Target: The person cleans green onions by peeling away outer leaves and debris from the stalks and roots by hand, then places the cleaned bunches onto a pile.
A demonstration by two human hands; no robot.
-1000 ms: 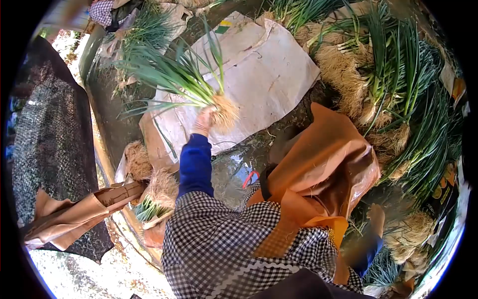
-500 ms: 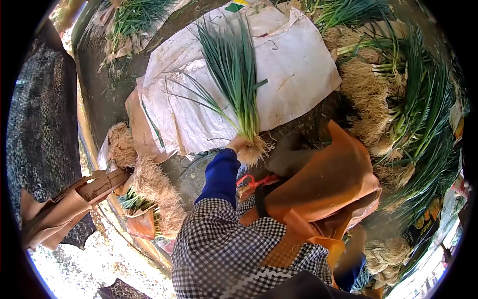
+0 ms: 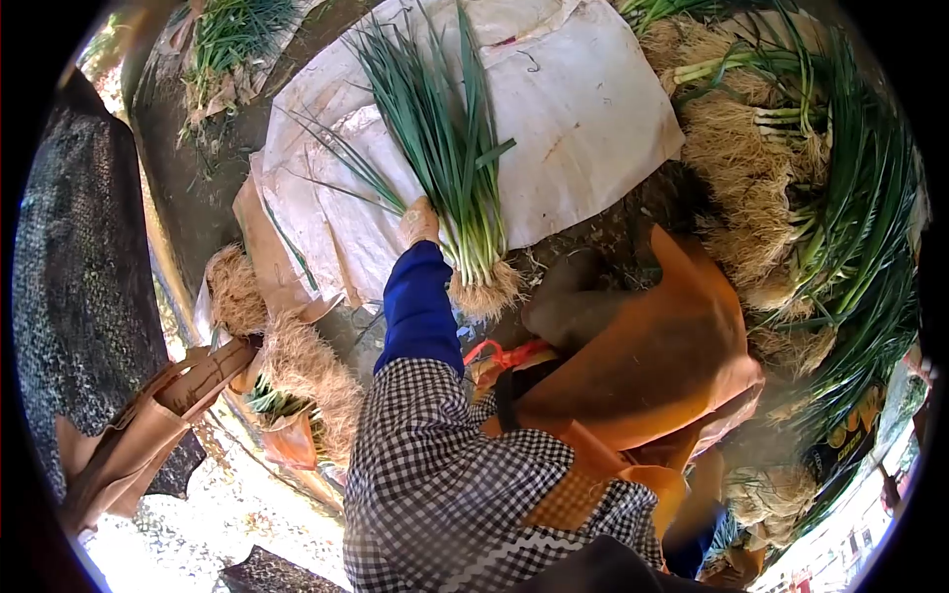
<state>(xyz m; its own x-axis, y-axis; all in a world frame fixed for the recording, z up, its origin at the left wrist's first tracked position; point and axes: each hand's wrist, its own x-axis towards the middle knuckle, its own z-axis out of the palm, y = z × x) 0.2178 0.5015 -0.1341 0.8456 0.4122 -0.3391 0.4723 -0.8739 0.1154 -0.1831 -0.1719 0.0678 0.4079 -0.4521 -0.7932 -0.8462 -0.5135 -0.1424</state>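
A bunch of green onions lies on a white sack, its leaves pointing away and its pale roots close to me. At the left side of its stalks is my left hand, with the fingers curled in against the stalks and a few stray leaves. My right hand is low on the right, beside the orange apron; it is blurred and its fingers cannot be made out. Red string lies below the roots of the bunch.
Piled green onions with thick roots fill the right side. More rooty bunches stand at the lower left, near a brown wrapped bar. Dark cloth hangs at the far left. Other onions lie at the upper left.
The bunch has swung from pointing left to pointing away and come down onto the sack. My left hand has shifted from the root end up to the stalks. The view has moved too.
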